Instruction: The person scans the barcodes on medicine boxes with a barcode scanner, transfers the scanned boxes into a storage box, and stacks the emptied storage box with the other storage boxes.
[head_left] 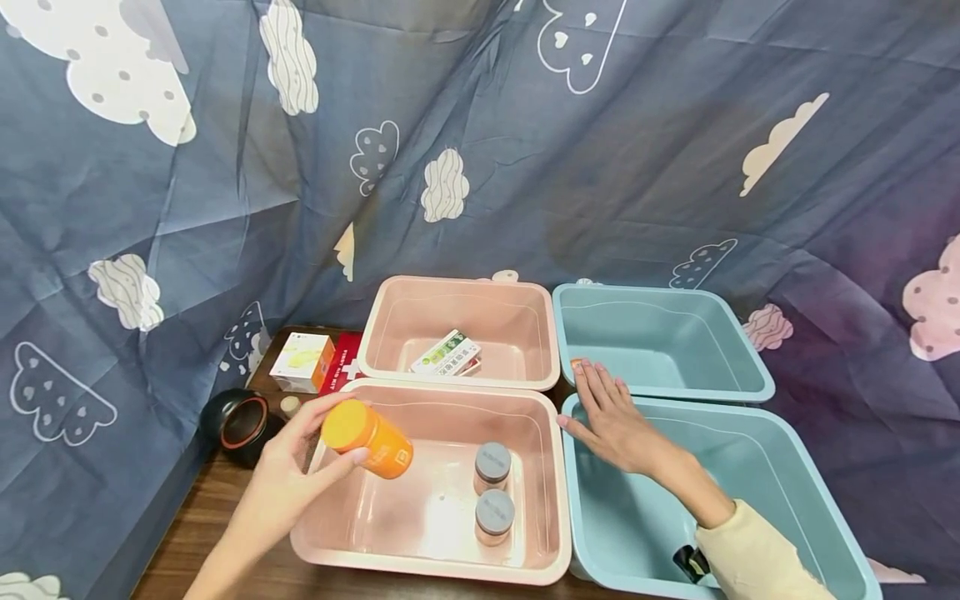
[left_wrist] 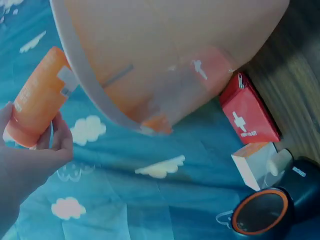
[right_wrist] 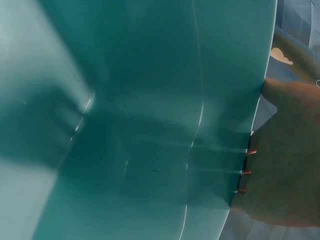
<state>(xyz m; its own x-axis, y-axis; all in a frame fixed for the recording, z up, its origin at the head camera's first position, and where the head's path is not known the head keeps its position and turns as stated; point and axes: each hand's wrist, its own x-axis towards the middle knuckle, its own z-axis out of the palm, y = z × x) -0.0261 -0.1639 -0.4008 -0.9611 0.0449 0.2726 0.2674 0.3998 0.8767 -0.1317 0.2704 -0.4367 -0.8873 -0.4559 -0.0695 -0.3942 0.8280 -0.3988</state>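
Observation:
My left hand (head_left: 288, 475) grips an orange bottle (head_left: 372, 439) with an orange cap, tilted above the left side of the front pink bin (head_left: 431, 569). In the left wrist view the bottle (left_wrist: 41, 100) shows a pale label patch beside a bin rim. Two jars with grey lids, one (head_left: 492, 463) behind the other (head_left: 495, 514), stand in that pink bin. With fingers extended, my right hand (head_left: 611, 427) lies over the rim where the front blue bin (head_left: 780, 454) meets the back one (head_left: 667, 337). A bit of orange shows by its fingertips; its kind is hidden.
The back pink bin (head_left: 461, 287) holds a green-and-white box (head_left: 446, 354). Left of the bins are a white-and-orange box (head_left: 302, 362), a red first aid kit (left_wrist: 248, 110) and a black container (head_left: 243, 427). A small black object (head_left: 690, 563) lies in the front blue bin.

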